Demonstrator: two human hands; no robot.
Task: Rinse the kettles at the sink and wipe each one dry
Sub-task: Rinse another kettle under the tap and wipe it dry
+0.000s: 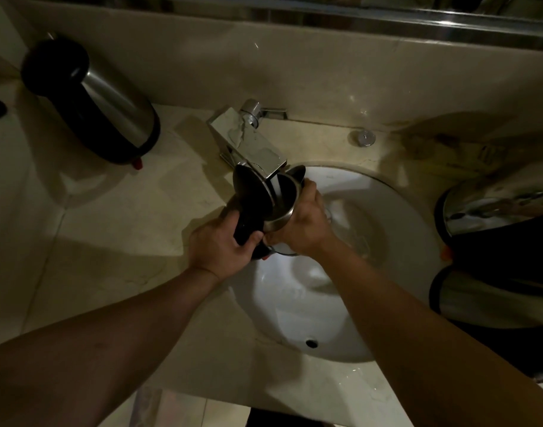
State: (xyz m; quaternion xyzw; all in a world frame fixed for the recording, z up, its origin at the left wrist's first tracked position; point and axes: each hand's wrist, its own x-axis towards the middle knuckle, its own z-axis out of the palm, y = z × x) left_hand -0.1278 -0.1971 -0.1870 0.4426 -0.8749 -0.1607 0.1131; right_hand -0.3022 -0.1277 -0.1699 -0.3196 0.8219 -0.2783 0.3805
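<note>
A person holds a steel kettle [279, 208] tilted under the tap [248, 143] at the frame's centre, over the far-left rim of the white sink [402, 229]. Its black lid [253, 189] stands open, and a stream of water [275, 188] falls from the spout into the kettle's mouth; how full it is cannot be told. The left hand [218, 248] curls round the black handle [248, 226]. The right hand [304, 223] wraps the steel body from the right, fingers closed about it. A second kettle [94, 103] stands on the beige counter [79, 241] at upper left, lid shut. Two more steel kettles sit at the right edge, one [498, 204] above the other [489, 297], their contents hidden. The basin is wet, with an overflow hole [311, 343] near its lower rim.
</note>
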